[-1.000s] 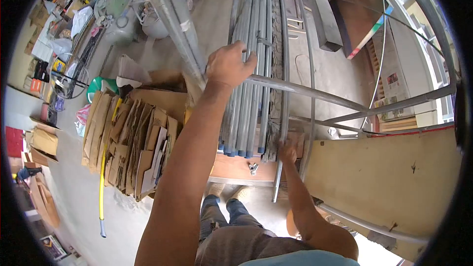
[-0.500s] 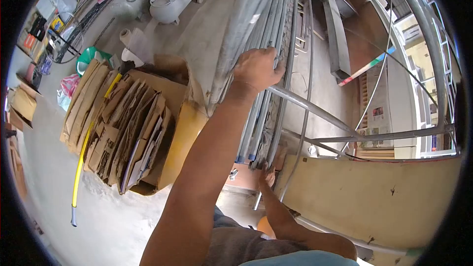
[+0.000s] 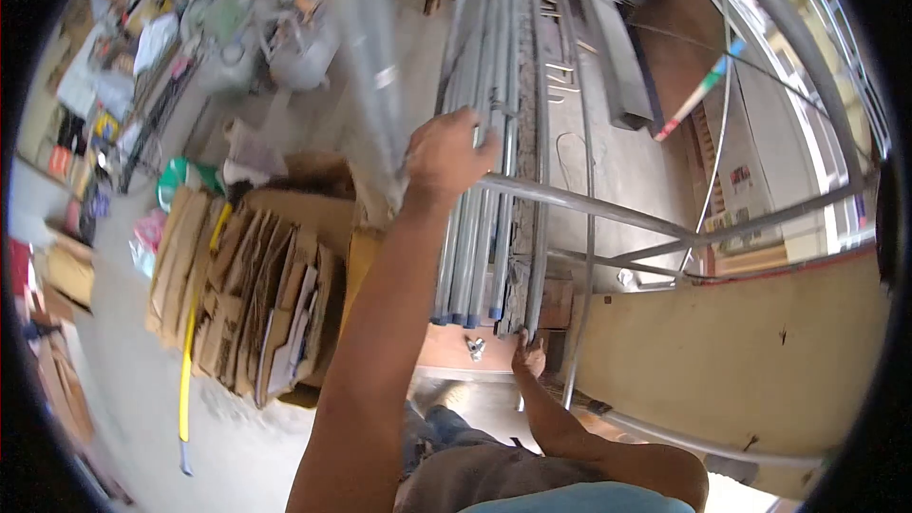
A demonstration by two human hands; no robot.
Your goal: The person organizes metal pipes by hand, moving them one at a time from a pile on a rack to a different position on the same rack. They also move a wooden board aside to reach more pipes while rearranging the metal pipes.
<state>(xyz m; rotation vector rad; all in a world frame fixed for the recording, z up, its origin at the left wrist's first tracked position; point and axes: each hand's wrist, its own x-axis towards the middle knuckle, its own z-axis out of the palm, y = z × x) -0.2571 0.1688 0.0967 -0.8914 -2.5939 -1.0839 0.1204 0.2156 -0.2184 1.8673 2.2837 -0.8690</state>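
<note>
Long grey metal pipes (image 3: 467, 256) lie side by side in front of me, several with blue ends. My left hand (image 3: 448, 154) is closed over the near-left end of a grey frame bar (image 3: 589, 201), which crosses above the pipes. A thick grey post (image 3: 366, 57), blurred, rises beside that hand. Lower down, my right hand (image 3: 530, 357) has its fingers curled at the near end of a thin grey tube (image 3: 540, 266), right of the pipes. A rough, cement-crusted length (image 3: 513, 296) lies between this tube and the pipes.
Folded cardboard (image 3: 237, 299) stands bundled on the left, with a yellow-handled pole (image 3: 188, 370) against it. A cream panel (image 3: 722, 351) is at the right. A grey beam (image 3: 608, 47) lies beyond the frame. Tools and a blurred tank (image 3: 299, 57) are at the back left.
My view has shifted, so the pipes look straighter and the cardboard sits lower. The thick post and my left hand appear further left. My right hand stays at the tube's end.
</note>
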